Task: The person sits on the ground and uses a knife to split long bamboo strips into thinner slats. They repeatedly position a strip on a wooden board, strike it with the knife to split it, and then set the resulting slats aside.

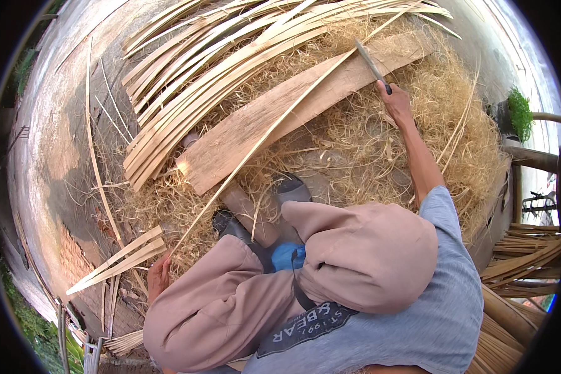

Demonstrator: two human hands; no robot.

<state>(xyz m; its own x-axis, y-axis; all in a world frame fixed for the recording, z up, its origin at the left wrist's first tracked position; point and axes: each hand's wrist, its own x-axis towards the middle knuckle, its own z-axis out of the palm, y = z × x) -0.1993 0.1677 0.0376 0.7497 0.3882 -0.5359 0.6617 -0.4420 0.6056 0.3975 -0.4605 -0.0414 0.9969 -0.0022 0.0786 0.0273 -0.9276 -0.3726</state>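
My right hand [395,103] is closed around the black handle of a knife [372,63]. Its long grey blade points up and to the left, with the tip by a long, thin bamboo strip [274,126]. That strip slants from the lower left to the far right, over a wide wooden board [255,140]. My left hand [159,274], low beside my left knee, is closed at the strip's near end; some of its fingers are hidden. The board lies tilted in front of my feet, and a round wooden piece [246,215] lies between them.
Curly shavings [442,124] cover the ground around the board. Beyond it lies a broad row of split strips [224,68]. A few short strips [121,258] lie near my left hand. Bundled strips [523,258] and a green plant [518,114] are at the right.
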